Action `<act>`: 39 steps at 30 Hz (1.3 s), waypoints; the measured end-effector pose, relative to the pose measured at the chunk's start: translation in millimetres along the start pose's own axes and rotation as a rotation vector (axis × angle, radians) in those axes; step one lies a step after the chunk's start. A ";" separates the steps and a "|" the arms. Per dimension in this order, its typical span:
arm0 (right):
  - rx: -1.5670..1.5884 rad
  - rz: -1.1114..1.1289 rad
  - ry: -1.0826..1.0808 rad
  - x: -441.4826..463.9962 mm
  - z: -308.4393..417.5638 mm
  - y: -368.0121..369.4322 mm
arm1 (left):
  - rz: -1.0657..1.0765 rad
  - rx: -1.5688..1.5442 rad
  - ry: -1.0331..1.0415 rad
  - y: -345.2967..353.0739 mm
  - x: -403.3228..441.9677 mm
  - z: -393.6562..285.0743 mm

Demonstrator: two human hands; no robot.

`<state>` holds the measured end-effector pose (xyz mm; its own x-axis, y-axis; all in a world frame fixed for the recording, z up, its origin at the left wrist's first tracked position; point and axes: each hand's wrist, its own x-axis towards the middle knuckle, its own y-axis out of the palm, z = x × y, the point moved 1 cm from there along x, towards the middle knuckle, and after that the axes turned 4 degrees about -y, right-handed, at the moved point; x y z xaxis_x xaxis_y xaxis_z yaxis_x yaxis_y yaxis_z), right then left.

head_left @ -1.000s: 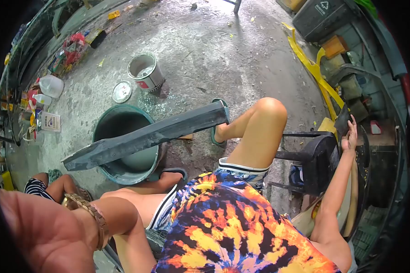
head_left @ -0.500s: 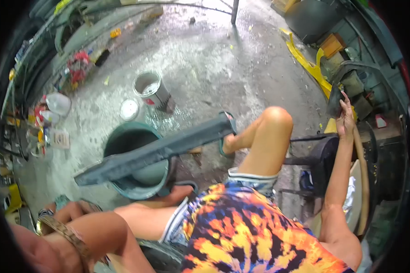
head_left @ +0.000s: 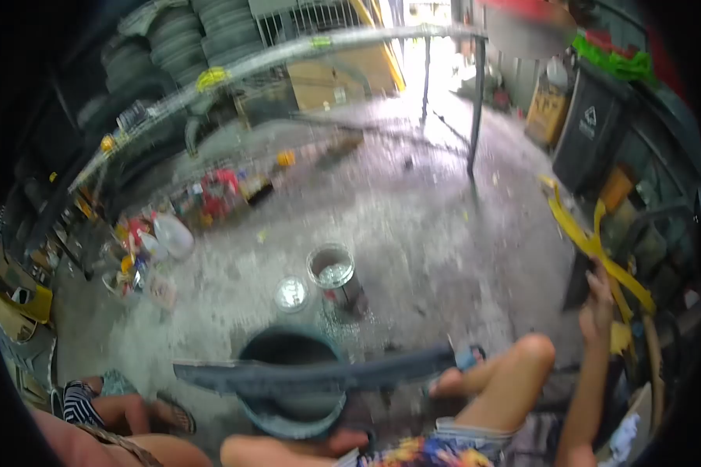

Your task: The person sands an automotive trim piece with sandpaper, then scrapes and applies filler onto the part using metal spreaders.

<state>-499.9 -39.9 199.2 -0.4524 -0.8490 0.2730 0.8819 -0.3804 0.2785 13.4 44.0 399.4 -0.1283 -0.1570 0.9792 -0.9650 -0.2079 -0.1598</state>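
Note:
My right hand (head_left: pixel 597 305) is raised at the right, its fingers closed on the edge of a dark flat sheet (head_left: pixel 579 280), blurred. Close to the lens at the lower left is my left hand (head_left: pixel 62 445), cut off by the frame, with a woven strap at its wrist; its fingers are hidden. A long dark grey trim panel (head_left: pixel 311 377) lies across the top of a dark green tub (head_left: pixel 290 424) in front of my legs. Neither hand touches the panel.
An open paint can (head_left: pixel 341 286) and its round lid (head_left: pixel 292 294) stand on the wet concrete floor. Another person's sandalled foot (head_left: pixel 181 414) is at the left. A yellow plastic part (head_left: pixel 572 226) leans at the right. A long rack (head_left: pixel 273 56) spans the back.
The view has tilted up, bringing tyres, a rack and a dark bin into sight; the tub and panel sit lower. My right hand still holds the dark sheet.

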 end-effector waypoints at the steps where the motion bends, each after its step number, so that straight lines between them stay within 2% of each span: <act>1: 0.073 0.022 0.045 -1.0 0.4 23.3 | 0.000 0.004 0.002 -0.3 2.0 -2.0; 3: 0.127 0.138 0.157 -3.2 -26.6 40.9 | -0.008 0.008 0.022 -5.3 1.3 -4.4; 5: 0.197 0.150 0.262 -6.4 -60.6 60.0 | 0.003 -0.019 0.034 -7.3 0.6 -4.9; 7: 0.354 0.307 0.362 -10.6 -89.7 69.8 | 0.009 -0.048 0.000 -5.9 0.0 -2.8; 11: 0.452 0.258 0.451 -24.3 -146.0 60.2 | -0.040 -0.041 -0.114 0.6 -17.0 3.0; 13: 0.497 0.198 0.475 -31.6 -151.5 57.6 | -0.084 0.056 -0.362 10.4 -45.7 11.9; 16: 0.515 0.085 0.459 -38.7 -146.7 57.2 | -0.041 0.188 -0.973 35.9 -139.7 29.8; 17: 0.528 0.086 0.443 -39.0 -139.6 58.9 | 0.004 0.154 -1.042 42.4 -186.9 38.8; 19: 0.545 0.088 0.412 -39.1 -134.4 55.5 | -0.373 -0.117 -1.419 52.1 -292.6 31.3; 21: 0.547 0.108 0.396 -39.6 -133.0 52.6 | -0.743 -0.056 -1.710 53.6 -355.6 14.5; 24: 0.488 0.065 0.350 -46.1 -130.1 50.0 | -0.910 -0.142 -1.773 53.1 -381.5 7.3; 27: 0.480 -0.014 0.385 -45.9 -131.6 48.5 | -0.900 -0.095 -1.751 56.4 -373.6 9.8; 28: 0.476 -0.042 0.411 -45.4 -131.2 48.2 | -0.804 -0.148 -1.689 56.4 -366.4 9.5; 30: 0.591 0.204 0.359 -45.8 -129.5 43.6 | -0.619 -0.232 -1.562 63.0 -312.7 8.1; 31: 0.653 0.332 0.342 -47.8 -130.0 42.1 | -0.530 -0.253 -1.426 69.3 -273.0 4.0; 33: 0.530 0.330 0.294 -50.8 -117.0 48.2 | -0.261 -0.048 -0.954 82.0 -183.0 -6.9; 35: 0.308 0.331 0.167 -58.2 -67.3 70.8 | -0.302 -0.132 -0.498 58.9 -139.7 -14.2; 36: 0.212 0.302 0.002 -61.5 -34.7 83.0 | -0.294 -0.180 -0.274 48.1 -118.8 -17.3; 37: 0.124 0.409 -0.140 -58.2 -8.6 83.2 | -0.339 -0.186 -0.149 47.9 -74.6 -21.1; 39: -0.016 0.578 -0.453 -51.5 43.9 83.4 | -0.271 -0.149 -0.092 47.2 -51.7 -24.0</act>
<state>-408.8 -11.8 248.8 0.0783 -0.6819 0.7272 0.9965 0.0742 -0.0377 -31.0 65.5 344.3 0.1530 -0.2029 0.9672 -0.9849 -0.1111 0.1325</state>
